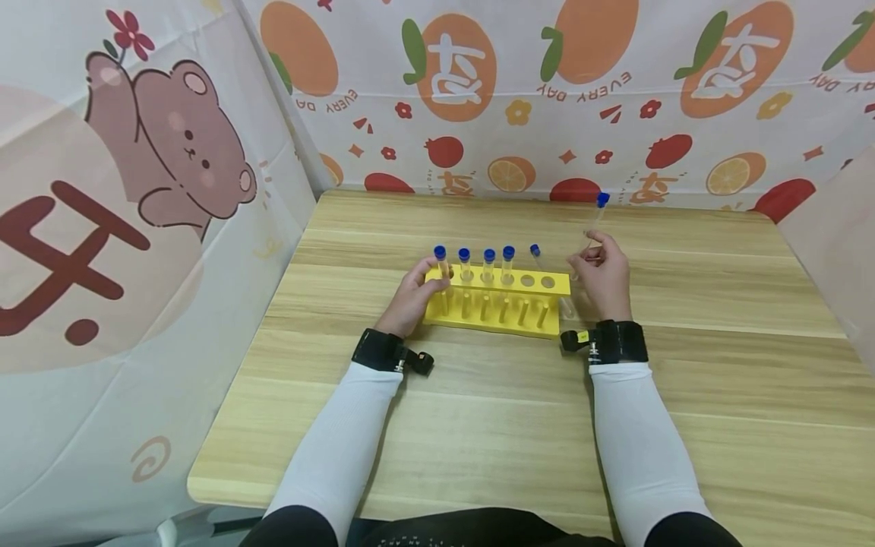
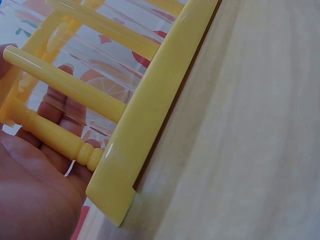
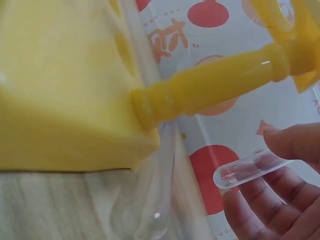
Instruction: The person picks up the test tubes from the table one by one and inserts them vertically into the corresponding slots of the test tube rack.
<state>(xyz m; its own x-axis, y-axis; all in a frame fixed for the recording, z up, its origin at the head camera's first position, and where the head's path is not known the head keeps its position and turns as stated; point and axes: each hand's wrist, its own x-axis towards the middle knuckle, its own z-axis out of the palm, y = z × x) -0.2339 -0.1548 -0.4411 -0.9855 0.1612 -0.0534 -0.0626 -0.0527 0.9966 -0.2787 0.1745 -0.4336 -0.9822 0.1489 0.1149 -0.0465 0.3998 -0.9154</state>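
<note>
A yellow test tube rack (image 1: 494,324) stands on the table, with several blue-capped test tubes (image 1: 488,266) upright in it. The two holes at its right end hold no tube. My left hand (image 1: 410,295) grips the rack's left end, and in the left wrist view its fingers (image 2: 60,112) reach behind the yellow posts (image 2: 65,82). To the right of the rack, my right hand (image 1: 606,273) pinches a clear test tube (image 3: 250,169) between thumb and fingers. Its blue cap (image 1: 602,200) points up and away. Another blue-capped tube (image 1: 535,249) lies behind the rack, partly hidden by it.
The wooden table (image 1: 492,425) reaches back to a fruit-printed cloth (image 1: 519,114). On the left hangs a cloth with a bear print (image 1: 191,144). A pale panel (image 1: 834,243) borders the right side. Each wrist wears a black strap (image 1: 620,342) with a small camera.
</note>
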